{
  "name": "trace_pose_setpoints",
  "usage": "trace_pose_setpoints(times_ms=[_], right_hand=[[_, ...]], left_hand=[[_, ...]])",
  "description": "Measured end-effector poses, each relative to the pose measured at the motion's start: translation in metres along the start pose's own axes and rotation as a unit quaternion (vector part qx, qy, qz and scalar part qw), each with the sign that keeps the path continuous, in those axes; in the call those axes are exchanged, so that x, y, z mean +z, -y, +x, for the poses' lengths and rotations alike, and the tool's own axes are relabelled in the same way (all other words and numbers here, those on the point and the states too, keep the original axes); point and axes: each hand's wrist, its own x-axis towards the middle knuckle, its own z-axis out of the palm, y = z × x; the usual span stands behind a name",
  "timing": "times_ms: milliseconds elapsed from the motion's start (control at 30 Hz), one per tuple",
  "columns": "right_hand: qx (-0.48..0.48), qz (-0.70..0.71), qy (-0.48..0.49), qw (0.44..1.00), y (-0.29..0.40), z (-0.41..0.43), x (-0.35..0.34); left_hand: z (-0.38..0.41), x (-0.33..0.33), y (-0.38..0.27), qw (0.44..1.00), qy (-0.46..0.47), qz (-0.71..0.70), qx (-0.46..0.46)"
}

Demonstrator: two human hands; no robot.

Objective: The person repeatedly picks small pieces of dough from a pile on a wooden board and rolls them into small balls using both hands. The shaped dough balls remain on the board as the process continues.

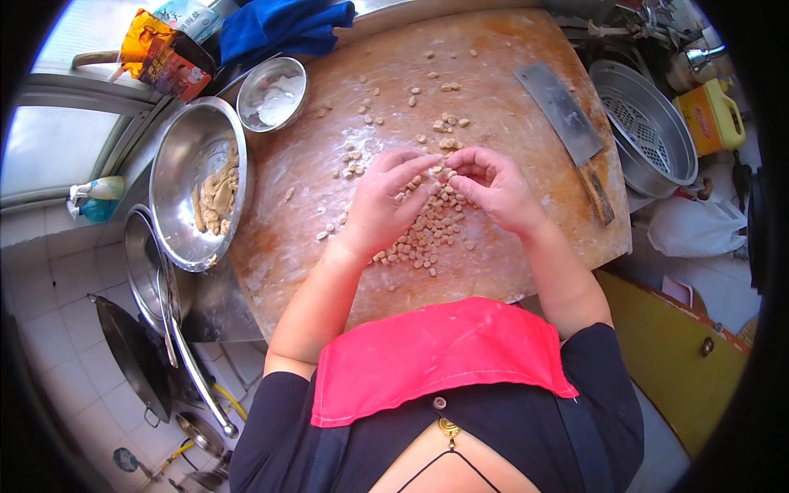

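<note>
Over a wooden board dusted with white powder, both hands meet above a heap of small dough pieces. My left hand is curved, thumb and fingers apart at the tips; a dough piece shows by its fingertips, and whether it is gripped I cannot tell. Opposite it, my right hand has thumb and index finger drawn together around a small dough piece. Part of the heap is hidden beneath the hands. More pieces lie scattered towards the far side of the board.
A cleaver lies on the board's right side. Left stand a steel basin holding dough and a smaller bowl of white powder. Beyond the right edge are a perforated steamer pot and a yellow jug.
</note>
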Motion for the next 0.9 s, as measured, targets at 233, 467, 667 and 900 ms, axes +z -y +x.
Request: trace_pose_setpoints(times_ms=[233, 467, 667, 900], right_hand=[[0.036, 0.018, -0.002, 0.999, 0.012, 0.005, 0.016], [-0.026, 0.045, -0.108, 0.993, 0.009, 0.01, 0.04], [0.064, 0.11, -0.083, 0.988, 0.007, 0.009, 0.035], [0.111, 0.145, -0.051, 0.982, 0.011, 0.005, 0.029]], left_hand=[[0.003, 0.006, -0.005, 0.991, -0.102, 0.059, 0.064], [-0.001, 0.019, -0.001, 0.984, -0.163, -0.045, -0.056], [-0.002, 0.018, -0.01, 0.975, -0.194, -0.058, -0.086], [-0.004, 0.005, -0.007, 0.99, -0.138, 0.002, 0.003]])
